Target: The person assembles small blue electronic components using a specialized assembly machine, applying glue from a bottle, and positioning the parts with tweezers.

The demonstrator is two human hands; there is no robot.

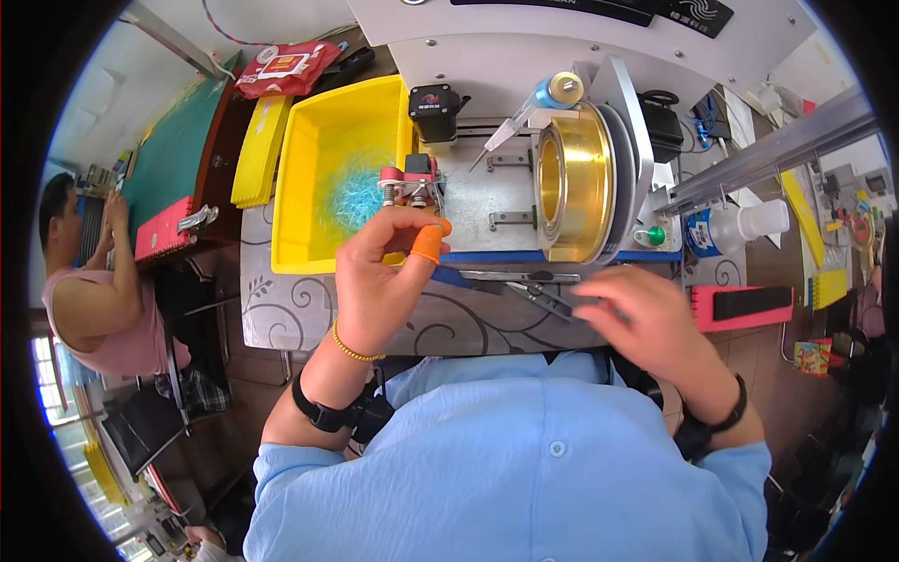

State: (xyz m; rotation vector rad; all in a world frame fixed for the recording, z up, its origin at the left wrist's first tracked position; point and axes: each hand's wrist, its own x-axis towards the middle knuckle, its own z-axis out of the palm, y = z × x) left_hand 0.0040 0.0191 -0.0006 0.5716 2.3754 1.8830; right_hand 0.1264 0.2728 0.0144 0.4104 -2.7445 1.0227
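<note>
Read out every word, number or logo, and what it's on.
I won't copy wording, but printing shows on:
Black rectangular plaque on white metal panel: wavy emblem, characters.
Long black strip beside it: letters, partly cropped.
Black boxy housing: emblem, characters too small.
Red plastic packet: label too small.
Clear plastic bottle: blue label, too blurred.

A head-worn fisheye camera looks down — hands (379, 272) near.

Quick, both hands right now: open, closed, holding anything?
Left hand: pinched closed; whether it grips something small cannot be told.
Right hand: blurred, loosely open, nothing visibly held.
</note>
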